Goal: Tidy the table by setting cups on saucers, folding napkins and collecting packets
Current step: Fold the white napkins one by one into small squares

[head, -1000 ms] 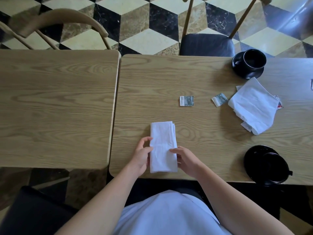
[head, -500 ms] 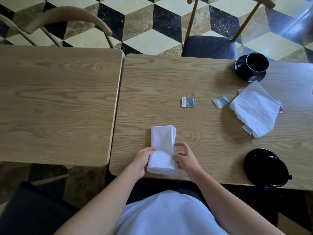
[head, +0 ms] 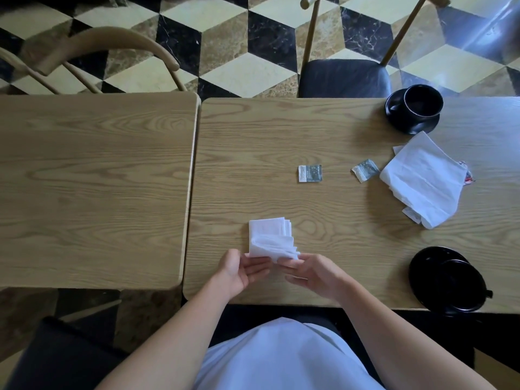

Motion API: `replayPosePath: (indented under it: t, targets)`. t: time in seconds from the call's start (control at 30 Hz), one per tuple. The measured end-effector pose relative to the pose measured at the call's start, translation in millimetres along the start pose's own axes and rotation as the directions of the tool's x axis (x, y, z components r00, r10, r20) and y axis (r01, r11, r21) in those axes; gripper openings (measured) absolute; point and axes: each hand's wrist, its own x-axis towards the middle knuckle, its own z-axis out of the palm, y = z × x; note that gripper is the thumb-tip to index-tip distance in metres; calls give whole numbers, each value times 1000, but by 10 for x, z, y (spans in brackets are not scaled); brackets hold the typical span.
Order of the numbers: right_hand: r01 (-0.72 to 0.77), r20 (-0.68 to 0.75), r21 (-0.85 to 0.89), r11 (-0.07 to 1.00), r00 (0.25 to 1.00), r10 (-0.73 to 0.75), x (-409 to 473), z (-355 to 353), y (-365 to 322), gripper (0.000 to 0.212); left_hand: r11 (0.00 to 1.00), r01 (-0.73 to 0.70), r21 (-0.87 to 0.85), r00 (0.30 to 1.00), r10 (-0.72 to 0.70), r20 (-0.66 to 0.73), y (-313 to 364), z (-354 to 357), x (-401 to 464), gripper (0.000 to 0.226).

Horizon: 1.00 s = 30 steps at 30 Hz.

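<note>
A white napkin (head: 270, 239) lies near the front edge of the right table, its near half lifted and folded over toward the far half. My left hand (head: 239, 270) and my right hand (head: 312, 270) each pinch a near corner of it. Two small grey packets lie farther out: one flat packet (head: 309, 173) in the middle, one crumpled packet (head: 365, 169) to its right. A loose unfolded napkin (head: 425, 180) lies at the right. A black cup on its saucer (head: 413, 108) stands at the back right, another black cup on a saucer (head: 450, 280) at the front right.
A second wooden table (head: 92, 187) adjoins on the left with a narrow gap. Two wooden chairs stand behind the tables, one with a dark seat (head: 343, 77). A red-printed scrap (head: 467, 177) peeks from under the loose napkin.
The napkin lay flat as a long strip under both hands. Both hands have since lifted its near end and carried it over toward the far end, halving its length.
</note>
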Motion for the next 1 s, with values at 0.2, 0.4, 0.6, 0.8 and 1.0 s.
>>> replayPosePath:
  t: [0.2,0.4,0.6,0.8,1.0]
  targets:
    - [84,-231,-489,868,947,-222,88,146,-178,12,680,-148,718,930,343,-133,-67,58,123,26]
    - [21,-306,-755,656,873,-379,262,175,-306,34,515,-364,776,727,678,-109,19,195,205,31]
    - [38,-274,-739,673,896,-351,335,218,-396,20,560,-261,786,746,634,-204,149,222,339,26]
    - [-69,-452,-711,700,807,-379,422,259,-503,33,557,-65,828,667,642,-379,180,344,401,26]
    - [-180,-539,-700,692,768,-345,452,336,-559,41,775,-25,631,737,441,-512,173,364,414,43]
